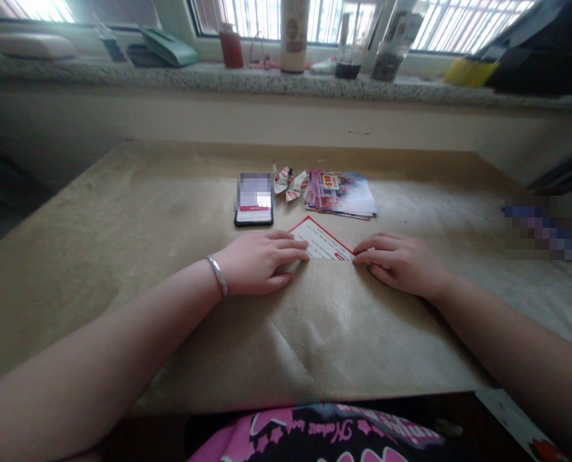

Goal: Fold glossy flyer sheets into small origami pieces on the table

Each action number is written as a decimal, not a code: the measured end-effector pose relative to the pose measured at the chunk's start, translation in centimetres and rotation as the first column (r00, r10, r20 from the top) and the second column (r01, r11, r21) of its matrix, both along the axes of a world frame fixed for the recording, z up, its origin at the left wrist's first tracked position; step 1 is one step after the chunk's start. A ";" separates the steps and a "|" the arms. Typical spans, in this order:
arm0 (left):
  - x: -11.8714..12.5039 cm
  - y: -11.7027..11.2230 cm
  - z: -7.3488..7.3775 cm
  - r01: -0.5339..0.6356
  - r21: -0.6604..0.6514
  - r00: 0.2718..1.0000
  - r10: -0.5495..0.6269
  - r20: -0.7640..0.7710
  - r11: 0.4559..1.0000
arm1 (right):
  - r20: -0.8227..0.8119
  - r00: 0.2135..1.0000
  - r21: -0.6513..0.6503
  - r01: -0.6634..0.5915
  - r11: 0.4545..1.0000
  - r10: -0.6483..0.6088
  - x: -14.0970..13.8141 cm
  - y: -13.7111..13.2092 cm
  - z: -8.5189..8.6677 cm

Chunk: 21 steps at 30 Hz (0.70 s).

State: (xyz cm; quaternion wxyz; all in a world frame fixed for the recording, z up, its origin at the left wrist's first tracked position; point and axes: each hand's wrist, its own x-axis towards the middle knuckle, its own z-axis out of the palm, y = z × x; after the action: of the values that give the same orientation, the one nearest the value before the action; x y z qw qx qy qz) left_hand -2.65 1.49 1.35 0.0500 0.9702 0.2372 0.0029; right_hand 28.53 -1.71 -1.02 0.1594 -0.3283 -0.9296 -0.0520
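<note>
White paper triangle (325,243), red-edged, printed — flat on table (180,192), tip pointing away, straight side near.

Red container (231,49) on speckled windowsill (267,82)

Left arm (142,333): was bare and slanted up from the low left.
Left wrist (205,281): was almost straight.
Left hand (260,262): lay palm down, fingers pointing right, a little spread, with the thumb nearest the body.
Right arm (507,340): was bare and slanted up from the low right.
Right hand (406,266): pointed left, fingers softly bent, thumb tucked below them.
Both hands: were level, with a gap between.
</note>
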 end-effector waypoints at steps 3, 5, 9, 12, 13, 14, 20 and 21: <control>0.0 0.0 0.1 -0.001 -0.002 1.000 0.001 -0.009 1.000 | 0.018 1.000 0.017 0.004 1.000 -0.005 0.2 0.0 0.0; 0.0 0.1 0.1 -0.002 -0.004 1.000 0.002 -0.014 1.000 | 0.030 1.000 0.032 0.006 0.999 -0.007 0.3 -0.1 0.0; -0.1 0.1 0.1 -0.002 -0.006 1.000 0.002 -0.007 1.000 | 0.035 0.999 0.039 0.014 0.999 -0.016 0.6 -0.2 -0.1; -0.1 0.0 0.0 0.000 -0.007 1.000 0.000 -0.004 1.000 | 0.035 0.999 0.038 0.030 0.999 -0.031 0.8 -0.2 -0.2; -0.1 0.0 0.0 0.003 -0.007 1.000 -0.003 -0.004 1.000 | 0.035 0.999 0.040 0.033 0.999 -0.034 0.9 -0.2 -0.2; -0.1 0.0 0.0 0.004 -0.004 1.000 -0.004 -0.003 1.000 | 0.033 0.999 0.043 0.033 0.999 -0.034 1.0 -0.3 -0.2; -0.1 0.2 -0.1 0.013 0.007 1.000 -0.013 0.011 1.000 | 0.010 1.000 0.045 0.027 0.999 -0.028 1.1 -0.4 -0.1; -0.1 0.2 -0.1 0.015 0.006 1.000 -0.015 0.013 1.000 | 0.006 1.000 0.047 0.026 0.999 -0.026 1.1 -0.4 -0.1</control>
State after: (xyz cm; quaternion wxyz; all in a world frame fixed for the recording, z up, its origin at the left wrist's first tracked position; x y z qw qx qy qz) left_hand -2.73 1.68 1.26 0.0486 0.9720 0.2298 0.0096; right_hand 29.61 -2.09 -1.07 0.1634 -0.3363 -0.9242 -0.0772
